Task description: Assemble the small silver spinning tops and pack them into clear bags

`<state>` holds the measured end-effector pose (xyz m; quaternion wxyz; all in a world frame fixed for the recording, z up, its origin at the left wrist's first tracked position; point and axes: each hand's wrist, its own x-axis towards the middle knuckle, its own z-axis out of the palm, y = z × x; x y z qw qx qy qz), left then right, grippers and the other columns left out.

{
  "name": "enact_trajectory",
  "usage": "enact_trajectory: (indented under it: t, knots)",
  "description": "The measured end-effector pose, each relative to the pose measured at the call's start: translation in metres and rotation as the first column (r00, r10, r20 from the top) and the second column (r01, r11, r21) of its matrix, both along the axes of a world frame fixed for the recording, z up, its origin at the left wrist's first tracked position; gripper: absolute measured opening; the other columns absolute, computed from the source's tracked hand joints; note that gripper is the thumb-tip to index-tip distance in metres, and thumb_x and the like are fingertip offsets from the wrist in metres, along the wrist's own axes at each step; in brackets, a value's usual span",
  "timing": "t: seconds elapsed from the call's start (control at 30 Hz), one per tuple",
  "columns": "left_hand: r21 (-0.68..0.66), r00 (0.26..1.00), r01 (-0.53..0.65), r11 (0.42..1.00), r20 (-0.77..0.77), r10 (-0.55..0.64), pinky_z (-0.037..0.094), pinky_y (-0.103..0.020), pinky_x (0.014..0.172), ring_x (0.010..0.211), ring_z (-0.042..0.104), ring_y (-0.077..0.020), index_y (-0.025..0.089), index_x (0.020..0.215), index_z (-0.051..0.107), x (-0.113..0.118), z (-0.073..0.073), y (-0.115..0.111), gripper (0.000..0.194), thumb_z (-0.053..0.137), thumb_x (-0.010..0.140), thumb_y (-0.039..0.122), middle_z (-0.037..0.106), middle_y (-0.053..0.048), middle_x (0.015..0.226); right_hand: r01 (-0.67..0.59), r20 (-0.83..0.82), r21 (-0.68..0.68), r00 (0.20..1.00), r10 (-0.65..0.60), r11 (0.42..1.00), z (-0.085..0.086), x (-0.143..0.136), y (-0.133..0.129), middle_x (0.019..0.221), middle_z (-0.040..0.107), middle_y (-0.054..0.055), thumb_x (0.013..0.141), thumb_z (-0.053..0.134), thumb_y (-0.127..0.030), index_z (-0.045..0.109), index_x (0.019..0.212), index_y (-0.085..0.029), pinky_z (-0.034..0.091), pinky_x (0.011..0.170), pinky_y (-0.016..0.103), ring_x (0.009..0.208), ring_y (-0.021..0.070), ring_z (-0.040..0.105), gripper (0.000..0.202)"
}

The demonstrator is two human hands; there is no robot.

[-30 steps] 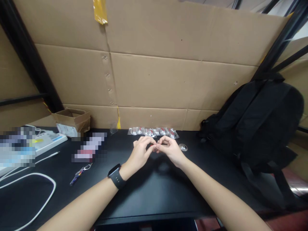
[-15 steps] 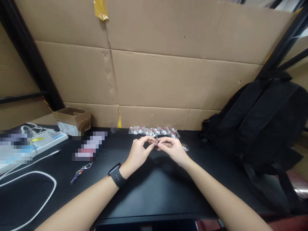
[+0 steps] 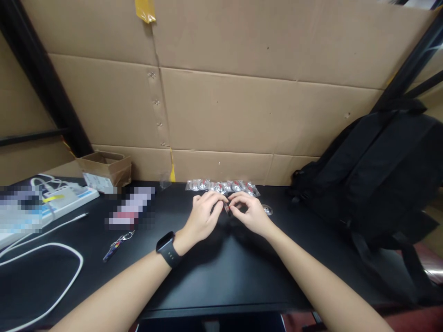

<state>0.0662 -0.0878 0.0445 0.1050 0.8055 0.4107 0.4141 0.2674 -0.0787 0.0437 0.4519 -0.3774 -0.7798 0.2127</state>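
My left hand [image 3: 205,216] and my right hand [image 3: 252,214] meet fingertip to fingertip over the black table. Between their pinched fingers is a small dark piece with a touch of red [image 3: 227,208]; the fingers cover most of it, so its kind cannot be made out. Just behind them lies a row of several clear plastic packets [image 3: 218,187], each with a shiny round metal part and red marks. A loose round silver disc [image 3: 267,210] rests on the table right of my right hand.
A black backpack [image 3: 374,198] fills the right side. At left are an open cardboard box [image 3: 105,168], a keychain [image 3: 117,246], a white cable [image 3: 74,276] and a white power strip [image 3: 79,199]. A cardboard wall [image 3: 221,115] closes off the back.
My hands have turned slightly, fingers now pointing more downward around the small piece. The camera view has shifted a little. The packets and the disc lie as before.
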Motion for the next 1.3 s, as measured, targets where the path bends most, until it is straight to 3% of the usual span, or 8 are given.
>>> enact_trajectory:
  t: [0.13, 0.37, 0.67, 0.9, 1.03, 1.2, 1.3]
  knots:
    - [-0.002, 0.995, -0.016, 1.0, -0.1, 0.016, 0.033, -0.038, 0.094, 0.115, 0.059, -0.0215, 0.028, 0.104, 0.072, -0.001, -0.005, 0.005, 0.023, 0.05, 0.1, 0.036, 0.069, -0.001, 0.122, 0.003, 0.138, 0.093, 0.99, -0.016, 0.996, 0.001, 0.005, 0.002, 0.113, 0.067, 0.009, 0.084, 0.065, -0.018, 0.071, 0.081, -0.021, 0.052, 0.083, 0.036, 0.097, 0.022, 0.065, 0.007]
    - [-0.007, 0.984, 0.034, 0.999, -0.175, -0.035, 0.034, -0.042, 0.097, 0.123, 0.054, -0.0245, 0.034, 0.112, 0.073, -0.001, -0.02, 0.013, 0.026, 0.053, 0.099, 0.044, 0.065, -0.002, 0.131, -0.027, 0.193, 0.132, 0.981, 0.001, 0.991, -0.002, 0.005, 0.003, 0.115, 0.064, 0.009, 0.088, 0.063, -0.018, 0.07, 0.087, -0.021, 0.051, 0.091, 0.038, 0.103, 0.0223, 0.063, 0.008]
    - [-0.054, 0.968, 0.041, 0.998, -0.245, -0.053, 0.036, -0.042, 0.092, 0.111, 0.056, -0.0244, 0.033, 0.111, 0.073, -0.002, -0.016, 0.015, 0.027, 0.053, 0.098, 0.045, 0.07, -0.004, 0.115, 0.039, 0.168, 0.265, 0.982, -0.086, 0.963, -0.001, 0.006, 0.005, 0.114, 0.062, 0.01, 0.094, 0.054, -0.018, 0.065, 0.092, -0.023, 0.047, 0.1, 0.044, 0.112, 0.0256, 0.059, 0.012]
    - [-0.007, 0.954, 0.012, 1.0, -0.3, -0.014, 0.034, -0.043, 0.096, 0.117, 0.051, -0.0269, 0.032, 0.106, 0.074, -0.005, -0.018, 0.014, 0.024, 0.056, 0.096, 0.044, 0.068, -0.004, 0.117, -0.019, 0.218, 0.235, 0.975, -0.033, 0.972, -0.006, 0.003, 0.006, 0.114, 0.06, 0.01, 0.096, 0.052, -0.02, 0.064, 0.094, -0.023, 0.048, 0.098, 0.041, 0.11, 0.0246, 0.059, 0.012]
    - [0.036, 0.94, 0.084, 0.996, -0.334, -0.067, 0.035, -0.042, 0.099, 0.12, 0.053, -0.0248, 0.033, 0.116, 0.069, -0.022, -0.014, 0.028, 0.026, 0.049, 0.1, 0.04, 0.066, -0.003, 0.124, -0.024, 0.319, 0.257, 0.946, -0.061, 0.966, -0.007, 0.006, 0.009, 0.115, 0.061, 0.01, 0.096, 0.051, -0.018, 0.064, 0.097, -0.023, 0.048, 0.099, 0.041, 0.11, 0.0247, 0.059, 0.014]
    - [0.024, 0.954, -0.106, 0.994, -0.28, 0.109, 0.04, -0.041, 0.1, 0.122, 0.056, -0.0257, 0.027, 0.126, 0.061, -0.063, -0.02, 0.067, 0.031, 0.046, 0.099, 0.027, 0.064, -0.006, 0.13, 0.023, 0.393, 0.258, 0.911, -0.127, 0.966, -0.006, 0.021, 0.016, 0.115, 0.061, 0.01, 0.095, 0.052, -0.017, 0.065, 0.093, -0.022, 0.048, 0.098, 0.043, 0.108, 0.0255, 0.06, 0.014]
    - [-0.017, 0.936, -0.147, 0.989, -0.324, 0.134, 0.041, -0.042, 0.1, 0.121, 0.057, -0.0274, 0.028, 0.129, 0.061, -0.076, -0.03, 0.08, 0.035, 0.051, 0.095, 0.027, 0.063, -0.006, 0.134, 0.045, 0.415, 0.245, 0.898, -0.146, 0.969, -0.01, 0.028, 0.022, 0.112, 0.062, 0.01, 0.094, 0.054, -0.016, 0.066, 0.092, -0.022, 0.05, 0.096, 0.043, 0.107, 0.0252, 0.061, 0.014]
